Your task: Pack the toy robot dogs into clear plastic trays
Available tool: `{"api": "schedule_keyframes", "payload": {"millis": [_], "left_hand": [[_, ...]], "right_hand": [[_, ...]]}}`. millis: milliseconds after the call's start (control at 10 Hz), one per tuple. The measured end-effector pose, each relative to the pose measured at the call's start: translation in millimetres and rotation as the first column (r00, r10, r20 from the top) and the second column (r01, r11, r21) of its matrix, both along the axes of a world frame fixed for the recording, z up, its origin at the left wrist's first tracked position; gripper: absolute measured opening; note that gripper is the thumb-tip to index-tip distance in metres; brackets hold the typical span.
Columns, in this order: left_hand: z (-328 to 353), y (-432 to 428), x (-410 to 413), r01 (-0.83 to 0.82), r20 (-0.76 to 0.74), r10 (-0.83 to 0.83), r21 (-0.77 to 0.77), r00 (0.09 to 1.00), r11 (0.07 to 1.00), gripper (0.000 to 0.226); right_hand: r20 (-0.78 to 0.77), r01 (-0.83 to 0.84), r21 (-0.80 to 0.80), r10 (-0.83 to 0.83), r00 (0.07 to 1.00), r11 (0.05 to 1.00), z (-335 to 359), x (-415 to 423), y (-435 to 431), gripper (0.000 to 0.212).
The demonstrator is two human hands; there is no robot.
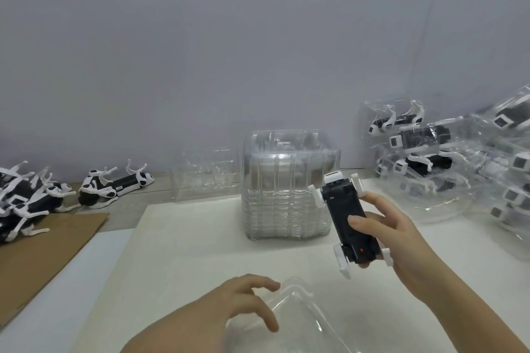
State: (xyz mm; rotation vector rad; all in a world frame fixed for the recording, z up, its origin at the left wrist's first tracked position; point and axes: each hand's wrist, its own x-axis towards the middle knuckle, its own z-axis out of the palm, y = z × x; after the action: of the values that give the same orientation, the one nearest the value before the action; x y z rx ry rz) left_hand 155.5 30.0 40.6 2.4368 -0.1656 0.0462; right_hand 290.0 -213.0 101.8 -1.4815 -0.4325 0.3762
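My right hand grips a black toy robot dog with white legs, held in the air belly up, its head pointing away from me. Low in front of me lies a clear plastic tray on the white sheet. My left hand holds the tray's left edge, fingers curled over the rim. A tall stack of empty clear trays stands in the middle of the table, just left of the held dog.
Loose robot dogs lie in a heap at the far left beside a brown cardboard sheet. Packed trays with dogs pile up at the right. One empty tray leans against the wall.
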Motion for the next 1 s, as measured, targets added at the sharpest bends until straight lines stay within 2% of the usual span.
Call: {"api": "schedule_keyframes", "payload": {"millis": [100,200,300,400,500,600,700,800,900,1000], "left_hand": [[-5,4,-14,0.113,0.052,-0.129,0.24,0.99,0.964,0.026],[4,-11,-21,-0.194,0.105,0.172,0.264,0.98,0.945,0.005],[11,-39,-19,-0.275,0.252,0.178,0.432,0.951,0.859,0.01],[10,-40,-29,-0.28,0.361,0.107,0.468,0.926,0.838,0.015],[9,-19,-30,-0.251,0.444,0.066,0.372,0.894,0.894,0.025],[3,-16,-17,-0.325,0.215,0.421,-0.369,0.881,0.871,0.023],[-27,-15,-24,-0.354,-0.019,0.438,-0.622,0.899,0.699,0.052],[-36,-10,-25,-0.254,-0.023,0.274,-0.458,0.961,0.852,0.115],[-30,-1,-29,-0.219,-0.053,0.219,-0.451,0.974,0.865,0.124],[-25,-1,-28,-0.229,-0.044,0.235,-0.462,0.971,0.857,0.124]], "right_hand": [[0.038,-0.027,-0.021,0.027,0.999,0.999,3,0,-7,0.063],[0.086,-0.088,-0.093,0.096,0.992,0.992,3,0,-9,0.066],[0.154,-0.213,-0.201,0.246,0.957,0.956,2,-6,-6,0.06],[0.208,-0.292,-0.39,0.392,0.896,0.874,-2,-12,-1,0.06],[0.21,-0.285,-0.473,0.421,0.882,0.833,-9,-11,3,0.052],[0.221,-0.275,-0.519,0.438,0.871,0.809,-10,-10,9,0.042],[0.227,-0.279,-0.574,0.477,0.849,0.77,-6,-9,15,0.04],[0.336,-0.203,-0.667,0.533,0.777,0.717,3,-3,18,0.043],[0.391,-0.134,-0.772,0.63,0.671,0.621,12,3,23,0.043],[0.388,-0.034,-0.87,0.725,0.569,0.493,11,3,31,0.041]]}}
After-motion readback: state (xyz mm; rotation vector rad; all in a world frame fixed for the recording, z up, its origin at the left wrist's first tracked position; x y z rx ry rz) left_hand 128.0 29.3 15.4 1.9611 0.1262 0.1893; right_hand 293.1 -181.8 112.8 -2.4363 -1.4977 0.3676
